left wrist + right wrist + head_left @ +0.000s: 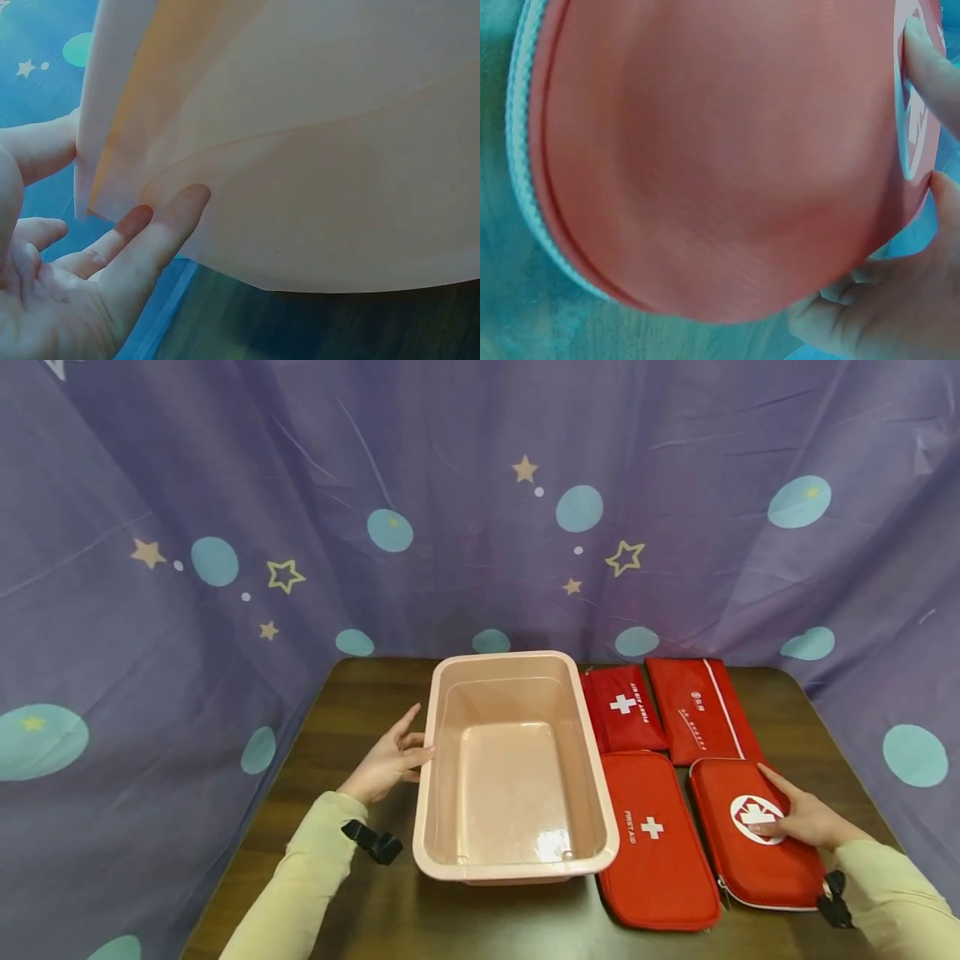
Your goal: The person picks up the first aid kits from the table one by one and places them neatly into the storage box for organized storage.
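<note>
A pale pink plastic basin [517, 872] stands in the middle of the table, its inside bare. My left hand [387, 764] is at the basin's left side, fingers spread and fairly straight. In the left wrist view, fingertips [196, 196] touch the outer wall below the rim. On the right, my right hand [806, 818] holds the right edge of a red hard first-aid case [780, 868] with a white round emblem. Its thumb [930, 67] lies on the emblem while the other fingers reach round the edge; some fingertips are hidden.
Between basin and case lies a flat red first-aid pouch [660, 885]. Behind it are a small red first-aid kit bag [618, 689] and a red pouch with a white stripe [690, 693]. A purple patterned curtain [480, 585] hangs behind the brown table [330, 877].
</note>
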